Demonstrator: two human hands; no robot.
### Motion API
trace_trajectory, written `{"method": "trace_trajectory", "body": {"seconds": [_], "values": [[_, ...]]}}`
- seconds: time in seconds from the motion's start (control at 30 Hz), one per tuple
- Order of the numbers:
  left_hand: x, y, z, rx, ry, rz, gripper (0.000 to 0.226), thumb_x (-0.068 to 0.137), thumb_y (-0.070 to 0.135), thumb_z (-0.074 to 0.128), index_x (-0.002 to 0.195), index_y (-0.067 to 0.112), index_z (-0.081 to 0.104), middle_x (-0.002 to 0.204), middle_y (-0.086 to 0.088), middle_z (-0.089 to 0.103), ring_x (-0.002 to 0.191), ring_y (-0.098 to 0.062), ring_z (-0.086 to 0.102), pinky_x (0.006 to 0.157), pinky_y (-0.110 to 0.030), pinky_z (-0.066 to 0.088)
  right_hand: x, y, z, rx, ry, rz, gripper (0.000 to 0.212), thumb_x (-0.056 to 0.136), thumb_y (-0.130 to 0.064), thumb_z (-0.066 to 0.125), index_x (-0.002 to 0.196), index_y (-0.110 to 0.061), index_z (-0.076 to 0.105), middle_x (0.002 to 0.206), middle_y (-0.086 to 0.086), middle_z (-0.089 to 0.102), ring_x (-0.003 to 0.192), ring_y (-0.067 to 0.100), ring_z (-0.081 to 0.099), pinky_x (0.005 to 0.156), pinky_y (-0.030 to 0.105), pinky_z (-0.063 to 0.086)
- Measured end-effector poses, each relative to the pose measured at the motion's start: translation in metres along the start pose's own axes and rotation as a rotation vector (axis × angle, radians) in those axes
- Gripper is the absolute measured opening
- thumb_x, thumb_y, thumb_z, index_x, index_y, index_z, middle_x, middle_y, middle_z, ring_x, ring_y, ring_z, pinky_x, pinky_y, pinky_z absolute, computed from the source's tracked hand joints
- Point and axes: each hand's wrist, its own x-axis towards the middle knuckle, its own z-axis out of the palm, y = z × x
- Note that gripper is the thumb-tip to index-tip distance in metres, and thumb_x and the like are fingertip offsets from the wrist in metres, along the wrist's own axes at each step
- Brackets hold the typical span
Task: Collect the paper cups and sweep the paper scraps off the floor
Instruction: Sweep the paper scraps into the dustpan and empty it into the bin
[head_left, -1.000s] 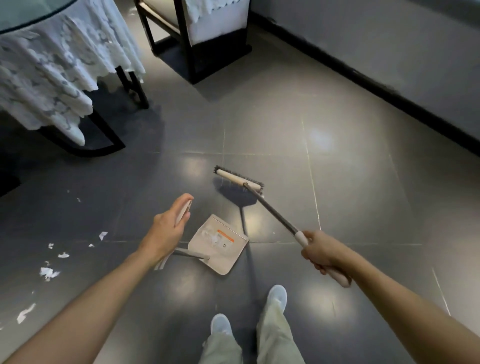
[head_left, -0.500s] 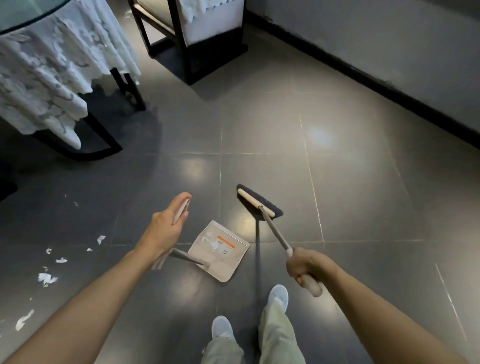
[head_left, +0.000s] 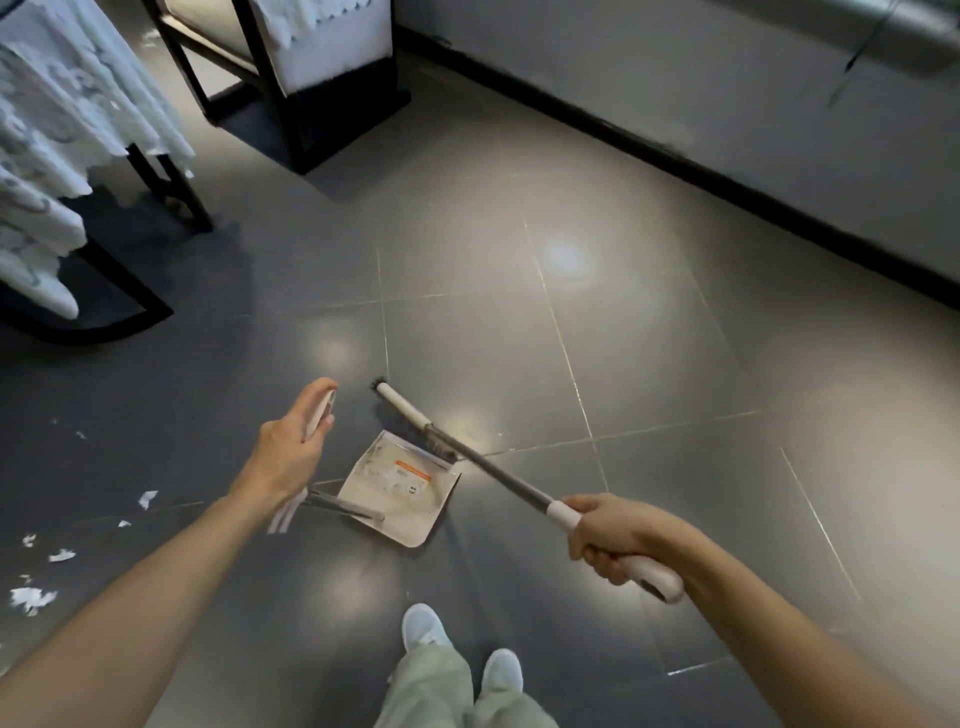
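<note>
The floor (head_left: 649, 364) is laid in large dark grey tiles with thin pale joints, glossy enough to throw back soft patches of light. Along its far right edge runs a pale wall (head_left: 727, 104) with a black skirting board (head_left: 675, 161) at its foot. At the far left corner stands a bench on a black frame, draped in a white lace cloth (head_left: 62, 130) that hangs well down. Beside it, at the far edge, is a dark-framed chair (head_left: 322, 47) with a white cover.

The paper scraps (head_left: 31, 597) lie scattered on the floor by its left edge, white and torn (some are only specks), well apart from the dustpan (head_left: 400, 493).

The dustpan sits in the middle of the floor just ahead of the person's white shoes (head_left: 423, 626). It is pale, with an orange label on its inner face. A grey rod runs from it up to a white handle. The left grip (head_left: 288, 457) is closed round that handle, thumb laid straight along its top and fingers wrapped beneath.

The right grip (head_left: 613, 540) is closed round the white end of the broom (head_left: 488, 470), fingers curled tight under it. The grey shaft slants from there towards the far left. The broom head (head_left: 402, 410), a white bar with dark bristles, lies along the dustpan's far edge. Whether the bristles touch the tiles cannot be told.
</note>
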Motion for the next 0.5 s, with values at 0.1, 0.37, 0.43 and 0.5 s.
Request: {"method": "trace_trajectory", "body": {"seconds": [0.1, 0.37, 0.43, 0.5], "values": [[-0.026, 0.006, 0.006, 0.016, -0.004, 0.009, 0.033, 0.099, 0.024, 0.046, 0.130, 0.033, 0.047, 0.113, -0.009, 0.064, 0.102, -0.033, 0.060, 0.081, -0.033, 0.039, 0.002, 0.015, 0.001, -0.122, 0.133, -0.063, 0.038, 0.084, 0.000, 0.048, 0.119, -0.014, 0.051, 0.061, 0.008, 0.047, 0.040, 0.014, 0.042, 0.040, 0.021, 0.038], [-0.082, -0.008, 0.026, 0.028, 0.060, -0.061, 0.035, 0.098, 0.023, 0.047, 0.132, 0.031, 0.047, 0.117, -0.008, 0.063, 0.106, -0.032, 0.059, 0.082, -0.030, 0.037, 0.026, 0.056, -0.001, -0.224, 0.245, -0.043, 0.036, 0.089, -0.001, 0.040, 0.124, -0.007, 0.045, 0.071, 0.010, 0.055, 0.044, 0.015, 0.048, 0.039, 0.021, 0.041], [-0.085, -0.014, 0.027, 0.039, 0.087, -0.076, 0.035, 0.098, 0.024, 0.047, 0.133, 0.032, 0.047, 0.117, -0.011, 0.063, 0.104, -0.035, 0.060, 0.082, -0.033, 0.039, 0.032, 0.058, 0.012, -0.245, 0.195, -0.032, 0.038, 0.087, -0.002, 0.040, 0.124, -0.006, 0.045, 0.072, 0.010, 0.058, 0.046, 0.015, 0.050, 0.043, 0.023, 0.045], [-0.084, -0.017, 0.027, 0.040, 0.108, -0.076, 0.036, 0.098, 0.024, 0.047, 0.133, 0.032, 0.047, 0.116, -0.012, 0.063, 0.103, -0.035, 0.060, 0.083, -0.035, 0.040, 0.031, 0.056, 0.038, -0.344, 0.123, -0.044, 0.035, 0.082, -0.002, 0.042, 0.116, -0.005, 0.051, 0.068, 0.006, 0.061, 0.051, 0.015, 0.055, 0.051, 0.026, 0.049]]}}
